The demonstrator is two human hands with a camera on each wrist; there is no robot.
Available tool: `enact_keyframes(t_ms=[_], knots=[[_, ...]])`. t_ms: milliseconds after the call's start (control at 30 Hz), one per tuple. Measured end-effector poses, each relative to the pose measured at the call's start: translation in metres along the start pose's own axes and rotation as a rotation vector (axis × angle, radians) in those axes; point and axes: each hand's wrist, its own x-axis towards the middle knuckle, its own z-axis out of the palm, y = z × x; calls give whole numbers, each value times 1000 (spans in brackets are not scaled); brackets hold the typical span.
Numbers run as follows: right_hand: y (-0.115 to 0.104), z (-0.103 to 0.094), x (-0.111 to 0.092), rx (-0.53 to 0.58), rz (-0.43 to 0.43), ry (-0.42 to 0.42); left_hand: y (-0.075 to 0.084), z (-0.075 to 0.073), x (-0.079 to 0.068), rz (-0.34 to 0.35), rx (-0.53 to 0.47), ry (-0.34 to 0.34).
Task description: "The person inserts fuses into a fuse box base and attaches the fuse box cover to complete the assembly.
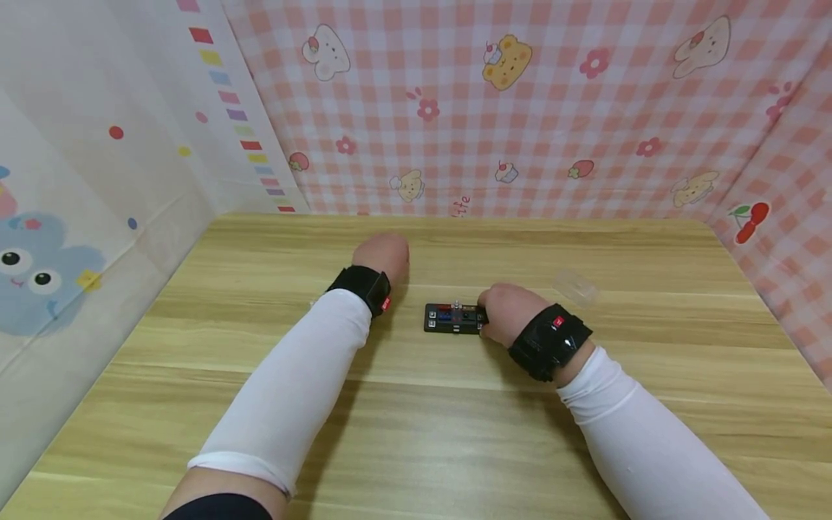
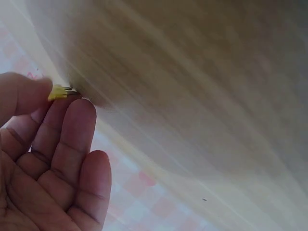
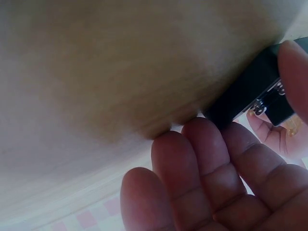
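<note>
A small black fuse block lies on the table, with red, blue and other coloured pieces seated in it and screw terminals at its ends. My right hand grips its right end; in the right wrist view the thumb is on one side of the block and fingertips are against the other. To the left and farther back is my left hand, apart from the block. The left wrist view shows it pinching a yellow blade fuse between thumb and fingers, two metal prongs pointing outward, the other fingers loosely bent.
A clear plastic cover lies behind and to the right of my right hand. The wooden table meets a pink checked cloth wall at the back, with further cloth walls at left and right.
</note>
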Motion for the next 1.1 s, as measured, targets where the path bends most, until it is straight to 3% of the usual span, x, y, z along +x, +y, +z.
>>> enact_keyframes(t_ms=[267,433,600,867,1100], knots=[[-1,0,-1,4,10,-3,-1,-5,-14,37,-140,48],[-1,0,0,11,8,-5,14,-9,-32,160,-260,119],[1,0,0,9,5,-2,35,-10,-53,305,-345,102],[4,2,2,16,-25,16,55,-3,-67,439,-308,56],[3,1,0,28,-37,25,63,1,-72,478,-261,45]])
